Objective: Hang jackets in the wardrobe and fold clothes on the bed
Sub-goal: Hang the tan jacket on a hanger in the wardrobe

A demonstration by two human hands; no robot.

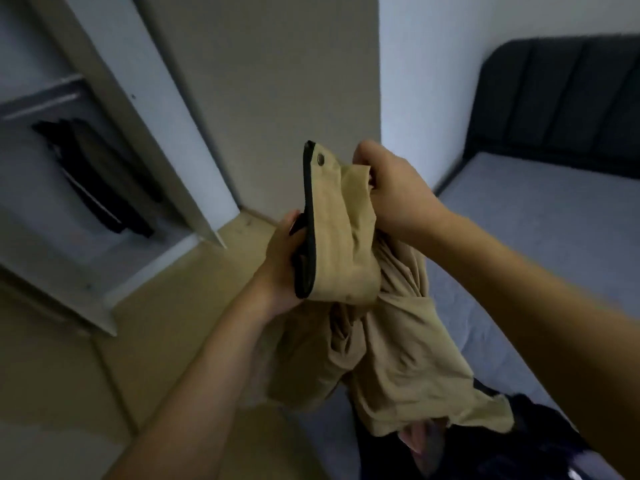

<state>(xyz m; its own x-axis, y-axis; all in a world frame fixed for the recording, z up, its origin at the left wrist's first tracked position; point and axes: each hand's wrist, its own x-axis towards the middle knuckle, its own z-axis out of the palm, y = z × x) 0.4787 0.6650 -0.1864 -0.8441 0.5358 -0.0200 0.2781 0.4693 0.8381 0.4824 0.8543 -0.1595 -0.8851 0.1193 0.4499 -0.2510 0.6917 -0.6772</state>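
Both hands are gripping the tan jacket (349,237): left hand (284,268) at its black-trimmed edge, right hand (394,195) bunching fabric. Likely readying it for hanging; the wardrobe (104,168) needs approaching.

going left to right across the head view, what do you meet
dark clothes hanging in the wardrobe → open wardrobe door → left hand → tan jacket → right hand → dark headboard

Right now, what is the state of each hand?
Left hand: closed, grips the black-trimmed edge of the tan jacket.
Right hand: closed, grips the jacket's bunched cloth.
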